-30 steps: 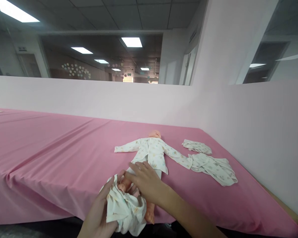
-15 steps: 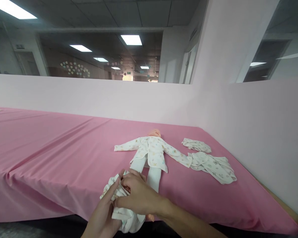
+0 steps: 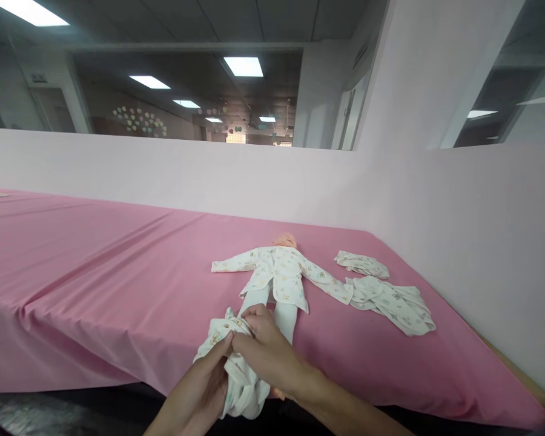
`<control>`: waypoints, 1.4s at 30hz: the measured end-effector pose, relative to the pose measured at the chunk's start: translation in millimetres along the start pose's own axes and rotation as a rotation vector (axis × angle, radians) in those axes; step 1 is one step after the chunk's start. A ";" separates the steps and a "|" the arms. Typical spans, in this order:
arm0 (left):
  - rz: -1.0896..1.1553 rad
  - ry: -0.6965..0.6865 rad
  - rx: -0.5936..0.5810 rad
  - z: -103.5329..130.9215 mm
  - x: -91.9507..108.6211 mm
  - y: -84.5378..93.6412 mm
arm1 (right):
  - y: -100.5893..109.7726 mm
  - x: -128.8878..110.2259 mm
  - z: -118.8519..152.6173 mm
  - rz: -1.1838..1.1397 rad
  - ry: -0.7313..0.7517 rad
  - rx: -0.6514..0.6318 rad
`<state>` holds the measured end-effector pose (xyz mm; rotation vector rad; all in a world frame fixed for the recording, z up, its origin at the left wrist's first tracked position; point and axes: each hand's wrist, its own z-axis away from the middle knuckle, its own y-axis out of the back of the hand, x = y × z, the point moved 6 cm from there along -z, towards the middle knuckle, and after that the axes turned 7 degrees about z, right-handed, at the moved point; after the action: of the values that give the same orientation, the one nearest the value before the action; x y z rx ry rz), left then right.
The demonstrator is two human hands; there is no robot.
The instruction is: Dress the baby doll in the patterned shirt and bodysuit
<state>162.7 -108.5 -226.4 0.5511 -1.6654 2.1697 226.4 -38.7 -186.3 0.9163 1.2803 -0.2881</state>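
Observation:
A baby doll (image 3: 279, 274) lies on its back on the pink table, head (image 3: 285, 240) away from me, wearing a white printed top with sleeves spread out. Bunched white printed trousers (image 3: 236, 375) sit around the doll's lower legs at the table's near edge. My left hand (image 3: 206, 387) grips the left side of this bunched cloth. My right hand (image 3: 266, 354) pinches its upper edge over the doll's legs. One doll foot (image 3: 278, 395) peeks out below my right wrist.
The pink tablecloth (image 3: 95, 272) covers a long table. Two more white printed garments lie right of the doll: a small folded one (image 3: 362, 264) and a larger crumpled one (image 3: 393, 303). A pale pink partition wall (image 3: 436, 200) borders the back and right.
Both hands have drawn the bunched trousers further up the doll's legs. The bare legs seen a second ago are now mostly covered, and the cloth is more tightly gathered.

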 end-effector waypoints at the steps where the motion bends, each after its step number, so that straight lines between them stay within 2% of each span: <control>1: -0.004 0.002 0.000 0.0 -0.2 -0.9 | 3.1 -2.2 1.7 0.129 0.053 0.044; 2: -0.003 -0.002 0.000 -0.2 -0.4 -1.6 | 5.0 -4.8 4.1 0.246 0.100 0.065; 5: -0.021 -0.024 0.008 -2.3 -2.4 -1.0 | 6.5 -10.7 14.1 0.494 0.160 0.017; 9: -0.069 -0.038 0.040 -5.5 -6.3 4.3 | 6.9 -17.1 26.7 0.660 0.152 -0.036; 14: -0.081 -0.073 0.087 -4.9 -3.4 5.1 | 3.3 -20.8 25.1 0.550 0.206 -0.007; 18: -0.102 -0.099 0.117 -3.3 -2.3 4.2 | 1.8 -11.1 12.3 0.416 0.245 -0.019; 22: -0.134 -0.102 0.023 -3.6 -8.1 3.5 | 1.1 4.0 0.4 0.271 0.237 -0.122; 25: -0.266 -0.167 -0.012 -2.4 -8.0 7.7 | 7.4 11.6 -8.3 0.314 0.236 -0.108; 29: -0.396 -0.335 0.067 2.6 1.5 14.2 | 29.8 12.6 -21.8 0.484 0.230 0.111; 31: -0.431 -0.402 0.129 4.0 4.9 14.5 | 39.7 11.3 -28.5 0.513 0.222 0.175; 36: -0.663 -0.638 0.365 4.2 10.8 11.5 | 53.8 9.0 -48.5 0.534 0.267 0.206; 39: -0.889 -0.755 0.442 2.1 11.5 11.1 | 61.0 15.0 -61.6 0.508 0.246 0.257; 42: -0.916 -0.729 0.461 -4.7 11.6 22.6 | 63.5 24.9 -65.7 0.403 0.180 0.263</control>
<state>141.0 -109.1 -240.4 1.9505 -0.7885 1.6659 229.9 55.9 -182.1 1.4257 1.2048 -0.0556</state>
